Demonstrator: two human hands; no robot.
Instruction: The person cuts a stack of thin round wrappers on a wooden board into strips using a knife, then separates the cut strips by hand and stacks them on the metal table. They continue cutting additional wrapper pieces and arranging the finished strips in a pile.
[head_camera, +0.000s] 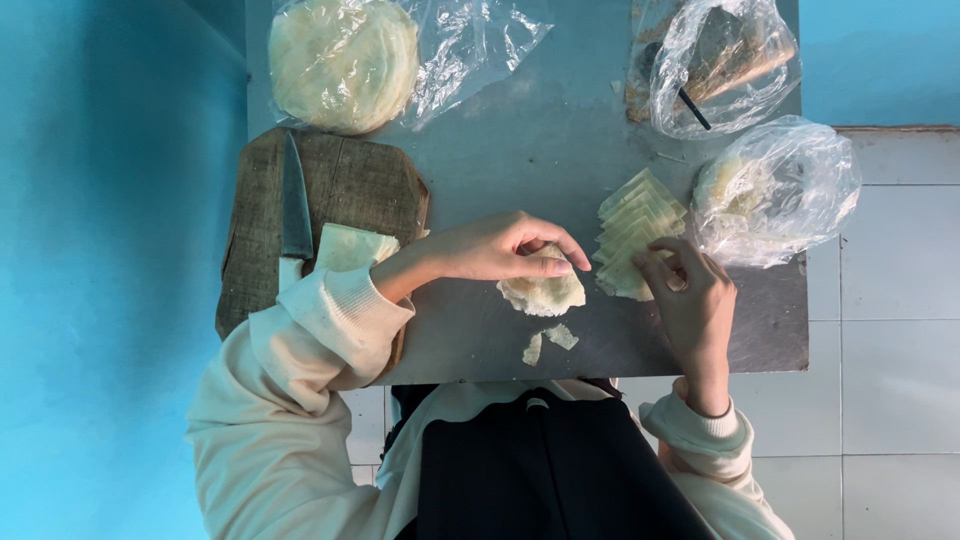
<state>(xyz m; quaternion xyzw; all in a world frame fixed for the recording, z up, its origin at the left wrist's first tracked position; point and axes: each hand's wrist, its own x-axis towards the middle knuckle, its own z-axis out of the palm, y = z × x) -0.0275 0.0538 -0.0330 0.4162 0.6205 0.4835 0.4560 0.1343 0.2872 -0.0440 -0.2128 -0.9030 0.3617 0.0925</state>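
Left hand (500, 250) down on the metal counter (540, 150), grip pinched shut on a pale folded wrapper (545, 293), fingertips pressing its top edge. Right hand (690, 300) just beside, fingers curled lightly against the near end of a fanned stack of folded wrappers (635, 235); grip half closed, touching the stack, cannot tell whether anything is actually clasped. Two small torn scraps (548, 342) lying on the counter just below the wrapper, close to the near edge. Off to the left, a worn wooden cutting board (350, 185) with a knife (294, 200) lying along it, blade pointing away, and one more pale piece (352, 248) at its near corner. At the far side, a round stack of thin sheets (340, 60) in an open plastic bag. Far right, two more clear plastic bags (775, 190), one above the other, beside the fanned stack.
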